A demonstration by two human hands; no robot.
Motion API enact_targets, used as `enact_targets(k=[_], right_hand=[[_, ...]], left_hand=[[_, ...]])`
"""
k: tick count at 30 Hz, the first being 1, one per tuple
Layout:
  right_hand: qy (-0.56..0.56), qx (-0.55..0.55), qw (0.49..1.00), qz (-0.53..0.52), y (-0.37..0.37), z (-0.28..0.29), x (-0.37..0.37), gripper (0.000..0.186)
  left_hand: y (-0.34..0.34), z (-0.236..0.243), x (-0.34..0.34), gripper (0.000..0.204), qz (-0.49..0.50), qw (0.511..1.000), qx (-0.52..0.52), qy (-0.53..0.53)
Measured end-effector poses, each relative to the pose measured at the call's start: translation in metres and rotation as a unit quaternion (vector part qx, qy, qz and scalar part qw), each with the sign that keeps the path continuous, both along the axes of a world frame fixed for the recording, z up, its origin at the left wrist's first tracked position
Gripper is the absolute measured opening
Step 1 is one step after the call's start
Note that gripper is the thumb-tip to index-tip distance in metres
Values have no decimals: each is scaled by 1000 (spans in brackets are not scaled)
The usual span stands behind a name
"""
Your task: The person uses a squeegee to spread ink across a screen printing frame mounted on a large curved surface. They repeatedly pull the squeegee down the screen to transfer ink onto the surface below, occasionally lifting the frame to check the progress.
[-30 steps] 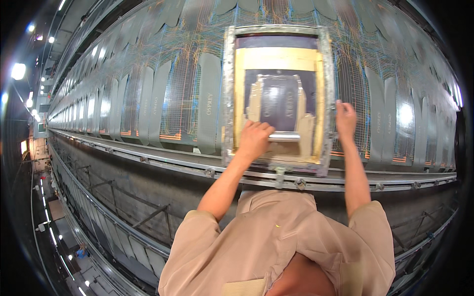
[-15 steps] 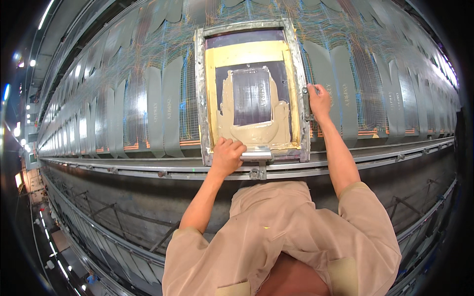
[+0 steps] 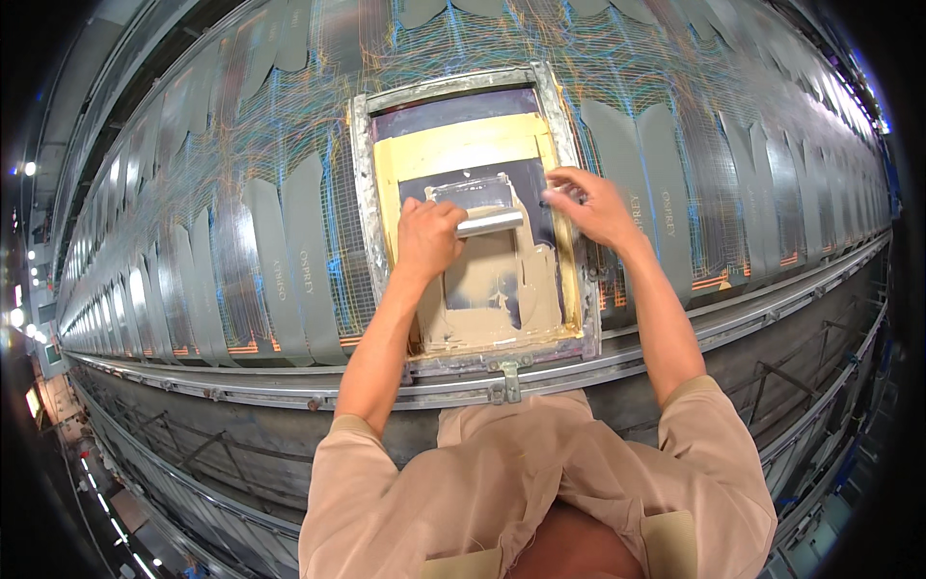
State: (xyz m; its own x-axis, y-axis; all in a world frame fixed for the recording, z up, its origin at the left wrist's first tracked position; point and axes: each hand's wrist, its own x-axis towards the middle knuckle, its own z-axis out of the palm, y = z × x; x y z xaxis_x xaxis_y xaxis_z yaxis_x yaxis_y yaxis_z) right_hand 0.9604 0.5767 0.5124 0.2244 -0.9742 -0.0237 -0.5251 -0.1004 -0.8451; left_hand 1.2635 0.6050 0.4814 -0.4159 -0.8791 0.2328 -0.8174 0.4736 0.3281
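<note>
My left hand (image 3: 430, 236) is closed around one end of a squeegee (image 3: 492, 223) with a shiny metal holder. The squeegee lies across the mesh of a screen printing frame (image 3: 365, 174), about halfway up it. Thick beige ink (image 3: 475, 267) covers the mesh below the blade and rises along its right side. Yellow tape (image 3: 473, 138) lines the inside of the frame. Over the frame's right rail, my right hand (image 3: 590, 205) is held with thumb and fingers apart, a short way from the squeegee's free end. It holds nothing.
The frame rests on a long table covered with grey cut pieces (image 3: 617, 159) bearing print and blue and orange lines. A metal rail (image 3: 260, 388) with stops runs along the near edge. A metal clamp bracket (image 3: 504, 378) sits at the frame's near end.
My left hand has pushed the squeegee from the near end up the mesh, spreading ink over the dark window. My right hand has let go of the frame's right side and moved inward.
</note>
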Motion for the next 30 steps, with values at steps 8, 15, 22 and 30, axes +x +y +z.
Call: enact_targets(k=[8, 15, 22, 30], right_hand=[[232, -10, 946, 228, -73, 2, 79, 25], [263, -102, 933, 226, -25, -34, 81, 23], [227, -126, 939, 226, 128, -21, 67, 20], [279, -164, 924, 203, 29, -13, 76, 18]], left_hand=[[-74, 11, -1, 24, 2, 995, 97, -20], [-27, -9, -4, 18, -2, 997, 73, 34], [122, -1, -15, 25, -17, 996, 75, 32], [18, 6, -2, 22, -18, 999, 44, -3]])
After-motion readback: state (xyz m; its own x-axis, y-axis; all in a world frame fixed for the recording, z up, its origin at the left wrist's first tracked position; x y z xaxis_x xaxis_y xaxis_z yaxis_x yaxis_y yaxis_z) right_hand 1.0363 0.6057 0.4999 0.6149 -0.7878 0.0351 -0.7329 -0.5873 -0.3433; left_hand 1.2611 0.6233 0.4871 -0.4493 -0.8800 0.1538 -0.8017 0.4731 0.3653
